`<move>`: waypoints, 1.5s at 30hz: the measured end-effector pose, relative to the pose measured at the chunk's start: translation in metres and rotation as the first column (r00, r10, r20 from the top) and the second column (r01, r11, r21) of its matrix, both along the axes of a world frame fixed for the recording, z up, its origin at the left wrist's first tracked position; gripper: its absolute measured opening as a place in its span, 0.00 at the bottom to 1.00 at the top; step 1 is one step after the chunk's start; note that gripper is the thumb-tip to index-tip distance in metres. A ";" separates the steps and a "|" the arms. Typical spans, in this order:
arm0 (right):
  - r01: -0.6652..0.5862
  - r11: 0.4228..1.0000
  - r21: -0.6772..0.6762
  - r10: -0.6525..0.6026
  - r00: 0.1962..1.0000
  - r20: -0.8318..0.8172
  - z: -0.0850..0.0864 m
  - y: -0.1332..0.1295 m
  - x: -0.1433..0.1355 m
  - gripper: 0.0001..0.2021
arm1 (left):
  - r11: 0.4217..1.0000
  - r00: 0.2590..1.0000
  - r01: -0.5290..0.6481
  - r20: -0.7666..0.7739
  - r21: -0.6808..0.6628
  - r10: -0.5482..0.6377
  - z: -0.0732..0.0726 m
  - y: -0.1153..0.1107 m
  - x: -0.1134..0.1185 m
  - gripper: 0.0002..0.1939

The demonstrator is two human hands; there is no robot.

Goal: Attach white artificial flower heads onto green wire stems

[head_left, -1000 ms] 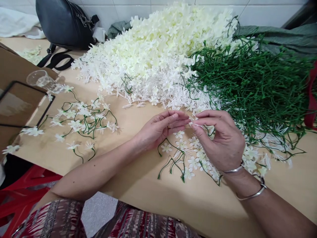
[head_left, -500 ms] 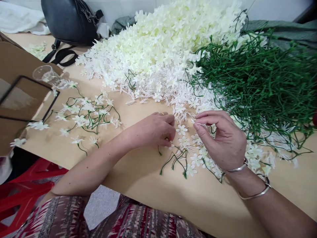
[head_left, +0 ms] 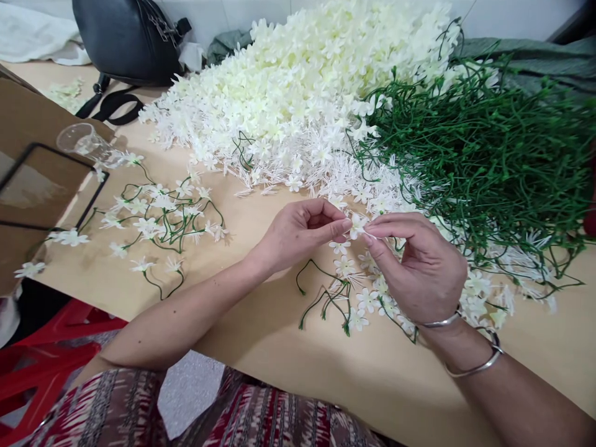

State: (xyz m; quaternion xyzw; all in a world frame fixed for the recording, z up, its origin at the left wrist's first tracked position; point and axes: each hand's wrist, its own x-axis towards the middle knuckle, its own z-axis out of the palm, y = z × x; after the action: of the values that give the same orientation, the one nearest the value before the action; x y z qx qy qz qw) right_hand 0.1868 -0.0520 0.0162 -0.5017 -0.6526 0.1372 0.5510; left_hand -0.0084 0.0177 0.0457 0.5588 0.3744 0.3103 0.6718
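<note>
Between my two hands is a white artificial flower (head_left: 357, 226) with a pale yellow centre. My left hand (head_left: 305, 233) pinches its left edge between thumb and forefinger. From the other side my right hand (head_left: 421, 267) holds a thin white stamen piece (head_left: 369, 236) against the flower, its fingertips closed together. Most of the stamen piece is hidden by the fingers. Just below the hands lie loose white flowers (head_left: 367, 300) and several short green stems (head_left: 347, 304) on the tabletop (head_left: 261, 323).
A large heap of white flowers (head_left: 302, 81) fills the back, with green stems (head_left: 484, 136) piled at the right. Stemmed flowers (head_left: 162, 211) lie at the left, near a clear plastic cup (head_left: 88, 143), a cardboard box (head_left: 32, 130) and a black bag (head_left: 128, 40).
My left hand has risen from the loose stems and moved right, now holding a flower against the right hand's fingertips. My right hand has barely moved.
</note>
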 end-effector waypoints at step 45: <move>-0.151 0.973 -0.172 0.143 0.988 -0.057 0.007 0.004 0.017 0.06 | 0.882 0.997 0.016 -0.071 0.471 0.020 -0.014 -0.001 -0.004 0.10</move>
State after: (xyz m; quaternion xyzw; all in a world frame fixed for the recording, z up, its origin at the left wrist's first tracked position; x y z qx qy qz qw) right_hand 0.2041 -0.0476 0.0231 -0.4955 -0.6608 0.2459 0.5072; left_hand -0.0121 0.0171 0.0313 0.7157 0.3128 0.3719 0.5016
